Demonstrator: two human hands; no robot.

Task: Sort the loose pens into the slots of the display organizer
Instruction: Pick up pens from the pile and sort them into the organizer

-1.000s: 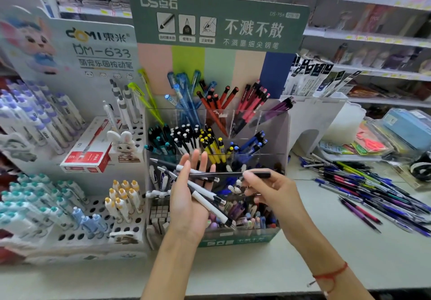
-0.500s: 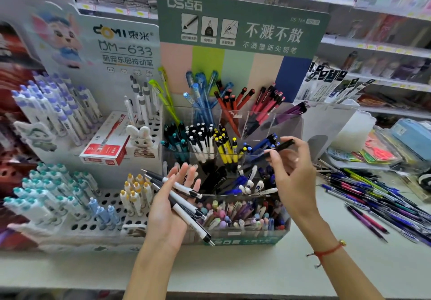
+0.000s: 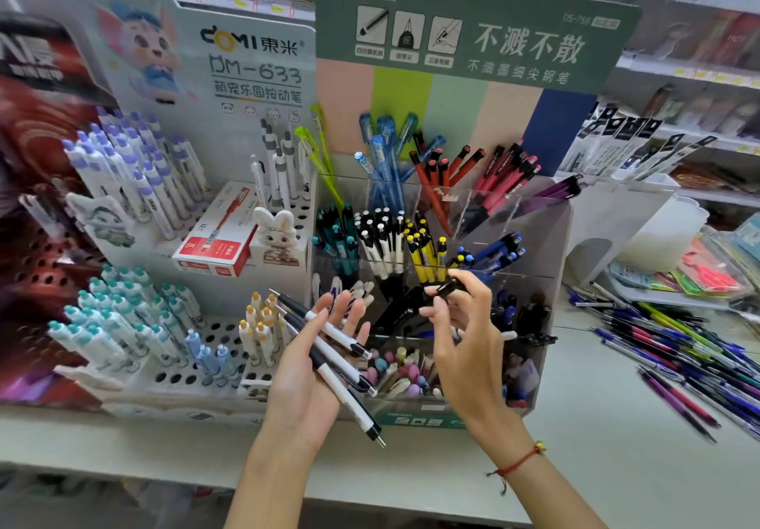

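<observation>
The clear tiered display organizer (image 3: 547, 240) stands on the counter under a green header card, its slots filled with pens grouped by colour. My left hand (image 3: 312, 372) lies palm up in front of it, fingers straight, carrying several black-and-white pens (image 3: 341, 360) across the palm. My right hand (image 3: 460, 339) pinches the top end of a black pen (image 3: 415, 308) whose tip points down into a middle slot holding other black pens.
A heap of loose pens (image 3: 678, 347) covers the counter at the right. A white DOMI peg display (image 3: 172, 240) with a red box (image 3: 218, 236) stands at the left. White racks and packets sit behind the heap.
My right hand carried the black pen from beside my left hand up over the organizer, then down into a middle slot. My left hand stayed level with its pens.
</observation>
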